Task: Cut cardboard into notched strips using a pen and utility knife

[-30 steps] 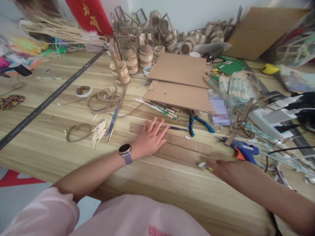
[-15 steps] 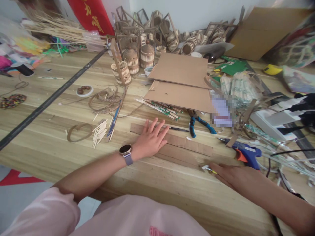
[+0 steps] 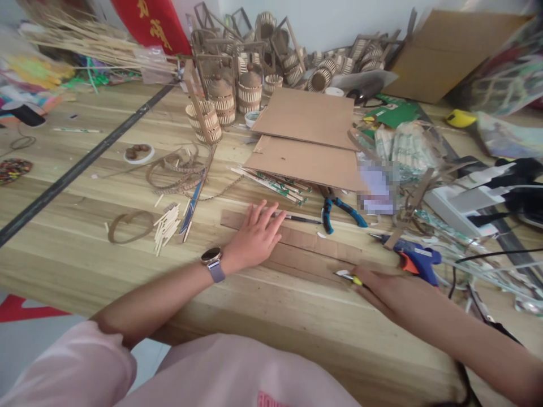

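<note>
My left hand (image 3: 257, 234) lies with fingers spread on a long cardboard strip (image 3: 326, 244), pressing it to the wooden table. A second cardboard strip (image 3: 303, 265) lies along its near side. My right hand (image 3: 382, 284) is closed around a utility knife (image 3: 357, 280) with a yellow part showing; most of its handle is hidden in the fingers. The blade points left over the right end of the near strip; whether it touches the cardboard I cannot tell. A dark pen-like stick (image 3: 303, 217) lies just beyond my left fingertips.
Blue-handled pliers (image 3: 344, 213) and a blue glue gun (image 3: 418, 259) lie to the right. Two cardboard sheets (image 3: 309, 161) rest farther back. Small sticks (image 3: 167, 226) and a bent strip ring (image 3: 130, 226) are at left. Slatted baskets (image 3: 221, 102) stand behind.
My right hand has moved a little left with the knife, bringing the blade over the near strip's end. My left hand stays on the cardboard. The whole view has shifted slightly.
</note>
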Demonstrator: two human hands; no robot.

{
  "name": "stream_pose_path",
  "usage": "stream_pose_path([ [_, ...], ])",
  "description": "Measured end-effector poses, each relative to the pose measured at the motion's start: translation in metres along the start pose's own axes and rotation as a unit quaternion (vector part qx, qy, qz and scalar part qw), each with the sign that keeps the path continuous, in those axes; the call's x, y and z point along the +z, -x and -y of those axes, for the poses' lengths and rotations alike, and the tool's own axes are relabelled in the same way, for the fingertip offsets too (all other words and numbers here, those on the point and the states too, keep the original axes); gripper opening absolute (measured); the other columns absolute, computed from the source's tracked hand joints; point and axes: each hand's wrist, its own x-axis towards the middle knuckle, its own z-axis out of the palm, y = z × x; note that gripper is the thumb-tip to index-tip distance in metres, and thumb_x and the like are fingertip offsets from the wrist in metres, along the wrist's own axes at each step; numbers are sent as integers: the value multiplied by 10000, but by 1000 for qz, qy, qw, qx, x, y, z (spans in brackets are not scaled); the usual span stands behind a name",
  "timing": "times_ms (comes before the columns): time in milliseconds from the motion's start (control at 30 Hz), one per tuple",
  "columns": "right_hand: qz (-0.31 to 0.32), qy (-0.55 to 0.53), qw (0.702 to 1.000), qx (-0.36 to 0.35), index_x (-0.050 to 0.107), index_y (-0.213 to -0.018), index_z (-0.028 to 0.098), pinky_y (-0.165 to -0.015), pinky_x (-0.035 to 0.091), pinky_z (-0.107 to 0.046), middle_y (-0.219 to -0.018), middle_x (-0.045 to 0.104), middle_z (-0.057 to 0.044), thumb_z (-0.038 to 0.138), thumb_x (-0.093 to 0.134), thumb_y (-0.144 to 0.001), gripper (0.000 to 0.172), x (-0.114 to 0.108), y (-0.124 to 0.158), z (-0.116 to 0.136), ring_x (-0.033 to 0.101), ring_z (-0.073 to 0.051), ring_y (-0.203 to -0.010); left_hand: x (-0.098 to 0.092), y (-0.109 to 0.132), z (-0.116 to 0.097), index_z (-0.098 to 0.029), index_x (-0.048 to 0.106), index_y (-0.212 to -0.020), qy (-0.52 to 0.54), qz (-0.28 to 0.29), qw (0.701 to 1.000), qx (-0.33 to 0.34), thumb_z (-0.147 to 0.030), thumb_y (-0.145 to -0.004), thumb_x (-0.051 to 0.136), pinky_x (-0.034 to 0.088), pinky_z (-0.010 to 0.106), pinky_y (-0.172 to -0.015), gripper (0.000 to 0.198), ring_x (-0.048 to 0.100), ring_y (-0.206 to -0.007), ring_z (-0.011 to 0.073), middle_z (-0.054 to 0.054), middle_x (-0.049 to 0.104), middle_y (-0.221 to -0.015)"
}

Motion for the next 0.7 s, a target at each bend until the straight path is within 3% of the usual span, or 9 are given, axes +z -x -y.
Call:
stream_pose_path([
  [133,-32,-24,998,-55,619,-1041,210,-491,402,-267,-761,758,-44,276,419,-993,215,-23,-41,44,727,-206,-672,1,-1,9,-150,401,-1482,90,-47,995,-21,-251,-1024,323,279,556,-1214,475,290,-1478,302,174,442,-1499],
  [300,0,17,998,-68,624,-1010,196,-459,368,-253,-764,757,-45,301,450,-1004,204,-34,-81,79,729,-199,-651,-1,-2,16,-144,435,-1430,177,-85,980,-40,-233,-1021,297,325,443,-1218,441,397,-1413,220,143,526,-1430],
  [467,8,25,996,-90,631,-1018,202,-493,403,-246,-839,776,-46,255,475,-996,166,-39,-93,89,751,-221,-725,-3,-2,15,-157,454,-1405,194,-86,976,-48,-231,-1014,308,345,441,-1208,424,411,-1404,213,132,538,-1425],
  [700,20,23,997,-76,639,-1022,192,-505,422,-247,-779,764,-49,254,446,-1007,203,-44,-91,91,750,-222,-717,-3,-3,14,-164,460,-1399,210,-88,973,-43,-222,-1005,320,328,473,-1211,421,414,-1400,231,134,537,-1425],
])
